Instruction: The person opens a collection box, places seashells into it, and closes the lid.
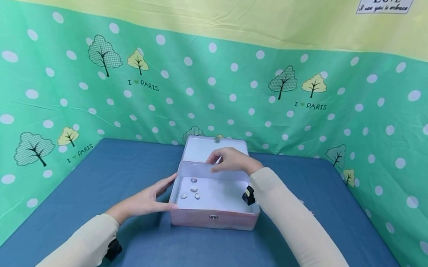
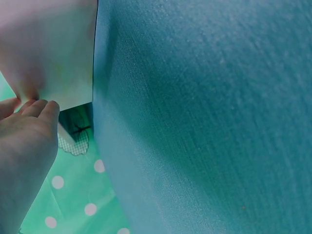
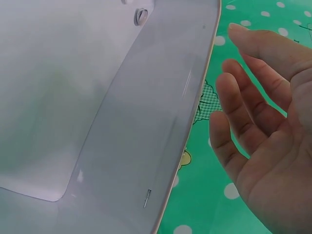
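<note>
A pinkish metal box (image 1: 213,219) with a white inside stands on the table, its lid (image 1: 212,148) raised at the back. Inside, toward the left, lie several small silvery pieces, among them a ring (image 1: 194,180) near the back wall; the right wrist view shows this ring (image 3: 141,17) too. My left hand (image 1: 146,198) rests against the box's left side, thumb at the front corner and fingers farther back. Above the back of the box hovers my right hand (image 1: 230,160), fingers loosely bent and apart, with nothing visible between them. In the right wrist view the right hand (image 3: 263,107) touches nothing.
A blue cloth covers the table (image 1: 141,161). Small pale pieces (image 1: 311,212) lie on it to the right, partly behind my right sleeve (image 1: 304,241). A green dotted curtain (image 1: 211,81) hangs behind and at both sides.
</note>
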{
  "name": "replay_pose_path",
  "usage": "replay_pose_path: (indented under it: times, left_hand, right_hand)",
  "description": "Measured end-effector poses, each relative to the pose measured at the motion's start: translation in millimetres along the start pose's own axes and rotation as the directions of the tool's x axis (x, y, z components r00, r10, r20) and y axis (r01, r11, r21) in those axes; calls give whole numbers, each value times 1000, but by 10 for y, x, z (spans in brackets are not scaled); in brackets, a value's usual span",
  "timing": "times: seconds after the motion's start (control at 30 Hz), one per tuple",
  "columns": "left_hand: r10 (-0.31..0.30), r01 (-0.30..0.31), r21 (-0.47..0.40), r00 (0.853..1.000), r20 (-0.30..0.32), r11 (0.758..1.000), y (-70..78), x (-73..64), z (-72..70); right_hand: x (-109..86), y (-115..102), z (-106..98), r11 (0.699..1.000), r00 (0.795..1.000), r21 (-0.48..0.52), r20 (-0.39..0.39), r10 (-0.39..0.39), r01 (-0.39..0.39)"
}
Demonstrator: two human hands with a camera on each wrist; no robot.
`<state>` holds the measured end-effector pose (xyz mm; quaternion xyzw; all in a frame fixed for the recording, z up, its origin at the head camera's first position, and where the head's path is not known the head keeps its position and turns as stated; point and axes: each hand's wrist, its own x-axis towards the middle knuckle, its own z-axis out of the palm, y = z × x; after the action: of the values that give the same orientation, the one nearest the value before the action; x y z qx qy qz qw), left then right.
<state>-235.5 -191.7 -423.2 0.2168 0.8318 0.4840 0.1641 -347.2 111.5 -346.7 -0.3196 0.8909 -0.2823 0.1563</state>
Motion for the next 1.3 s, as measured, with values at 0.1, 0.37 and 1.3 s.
replay_pose_path:
  times: [0.1,0.37,1.3]
  left_hand:
    - [5,-5,4,1000,-4,1000,-11,1,-2]
    - [12,-12,14,1000,-8,1000,-36,11,-2]
    - [21,-21,8,1000,-14,1000,-43,8,1]
  right_hand:
    - [-4,6,-9,1000,1000,-6,0,8,-8]
    - [-66,19,-68,999,1000,-20,2,31,-31]
    - [-1024,525,-390,998,995,-25,-75,62,-64]
